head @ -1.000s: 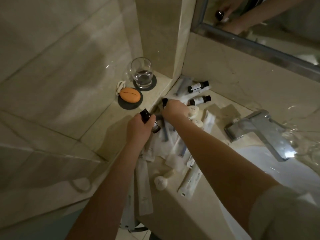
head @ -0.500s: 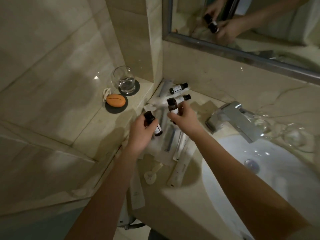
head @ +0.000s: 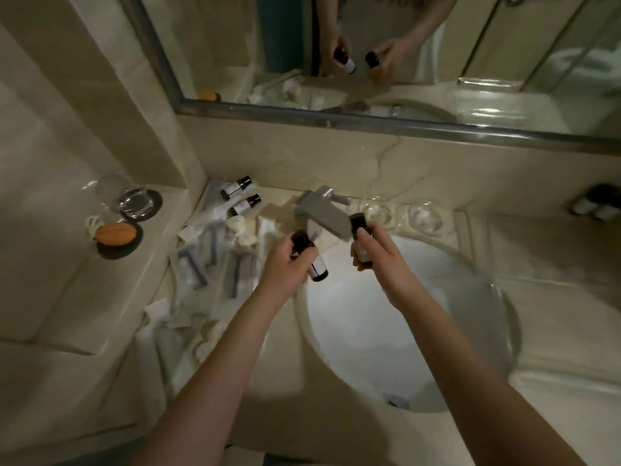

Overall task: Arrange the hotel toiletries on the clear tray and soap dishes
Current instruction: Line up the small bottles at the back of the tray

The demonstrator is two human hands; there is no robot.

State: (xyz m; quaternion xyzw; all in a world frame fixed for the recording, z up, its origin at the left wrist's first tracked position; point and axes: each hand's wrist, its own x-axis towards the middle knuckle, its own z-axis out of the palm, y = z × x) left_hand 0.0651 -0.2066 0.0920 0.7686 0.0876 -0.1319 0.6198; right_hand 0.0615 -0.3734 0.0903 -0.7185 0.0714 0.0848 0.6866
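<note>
My left hand (head: 285, 267) grips a small dark bottle (head: 311, 258) with a white label, held over the basin's left rim. A second dark bottle (head: 361, 237) stands upright in the grip of my right hand (head: 379, 260), just below the tap. Two more small bottles (head: 239, 196) lie on the counter at the back left. Beside them sits a heap of wrapped toiletries (head: 208, 260): razors, sachets and small round items. Two clear glass dishes (head: 403, 215) stand behind the basin. At the far right edge lie further dark bottles (head: 596, 203), blurred.
A white basin (head: 396, 331) fills the middle, with a grey tap (head: 322, 213) over its back rim. On the left ledge an orange soap (head: 114, 233) rests on a dark coaster, and a glass (head: 131, 196) stands on another. A mirror (head: 369, 55) spans the wall.
Both hands have carried their bottles to the right, from above the toiletry heap to over the basin. The view has swung right, bringing the glass dishes and far-right bottles into sight.
</note>
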